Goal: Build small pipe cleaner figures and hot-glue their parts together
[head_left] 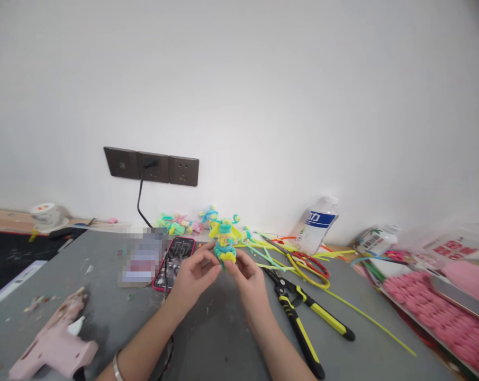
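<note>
A small fuzzy figure (225,241), twisted from yellow and turquoise pipe cleaners, stands upright between my two hands over the middle of the table. My left hand (201,272) pinches its lower left side, thumb and fingers together. From the other side my right hand (245,270) grips the yellow base with thumb and forefinger. Beyond the figure, similar pastel pipe cleaner pieces (179,224) lie along the wall. Yellow-and-black pliers (298,301) rest right of my right hand, jaws toward the figure. Behind them are scissors (322,278) with yellow and red loops, among loose pipe cleaners (269,256).
A pink glue gun (51,344) lies at the front left. A phone (179,251) with a pink edge sits behind my left hand, near a black cable (139,203). Along the right stand a white bottle (317,225) and a pink woven item (441,312).
</note>
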`<action>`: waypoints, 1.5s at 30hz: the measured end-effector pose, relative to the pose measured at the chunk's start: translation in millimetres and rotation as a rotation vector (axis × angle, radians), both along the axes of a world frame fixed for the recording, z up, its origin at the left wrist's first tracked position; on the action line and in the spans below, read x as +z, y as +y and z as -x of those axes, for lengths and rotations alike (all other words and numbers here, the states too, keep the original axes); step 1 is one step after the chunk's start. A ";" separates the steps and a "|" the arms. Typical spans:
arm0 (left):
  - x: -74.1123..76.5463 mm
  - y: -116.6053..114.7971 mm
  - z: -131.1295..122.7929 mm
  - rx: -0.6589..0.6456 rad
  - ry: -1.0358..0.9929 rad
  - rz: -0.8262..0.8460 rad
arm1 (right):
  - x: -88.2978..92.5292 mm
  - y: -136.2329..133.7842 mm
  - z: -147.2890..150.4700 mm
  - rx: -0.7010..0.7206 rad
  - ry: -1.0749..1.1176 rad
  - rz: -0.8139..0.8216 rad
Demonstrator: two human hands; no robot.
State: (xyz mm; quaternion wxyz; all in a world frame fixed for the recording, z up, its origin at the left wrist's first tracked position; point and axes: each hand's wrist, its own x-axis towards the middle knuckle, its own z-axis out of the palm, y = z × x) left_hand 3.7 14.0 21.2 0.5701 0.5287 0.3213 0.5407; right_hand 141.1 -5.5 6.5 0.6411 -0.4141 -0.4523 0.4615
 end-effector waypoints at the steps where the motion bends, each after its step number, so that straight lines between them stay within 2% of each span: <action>1: 0.4 -0.2 0.3 -0.004 -0.001 -0.002 | 1.6 -0.7 0.3 0.018 0.016 -0.005; 7: -0.5 1.1 4.0 0.035 -0.076 -0.012 | 5.4 -2.0 0.5 0.041 0.114 0.037; 11: -1.6 6.0 7.3 0.117 -0.213 0.113 | 3.1 0.0 -1.6 -0.055 0.144 0.069; 15: -0.3 9.3 8.5 0.095 -0.295 0.231 | 1.9 2.1 -2.8 -0.115 0.161 0.094; 21: -1.1 11.1 7.2 0.130 -0.313 0.320 | -0.1 3.0 -2.4 -0.134 0.161 0.102; 31: -1.2 11.8 7.6 0.141 -0.314 0.317 | -0.5 2.9 -2.4 -0.130 0.174 0.095; 37: 1.5 8.3 5.6 0.111 -0.244 0.290 | 0.1 2.5 -1.4 -0.102 0.173 0.046; 41: -7.1 11.2 7.8 0.123 -0.104 0.224 | 0.2 1.3 -0.1 -0.065 0.254 0.070; 45: -19.0 17.1 12.0 0.119 0.146 0.076 | 1.2 -1.3 4.0 0.006 0.334 0.110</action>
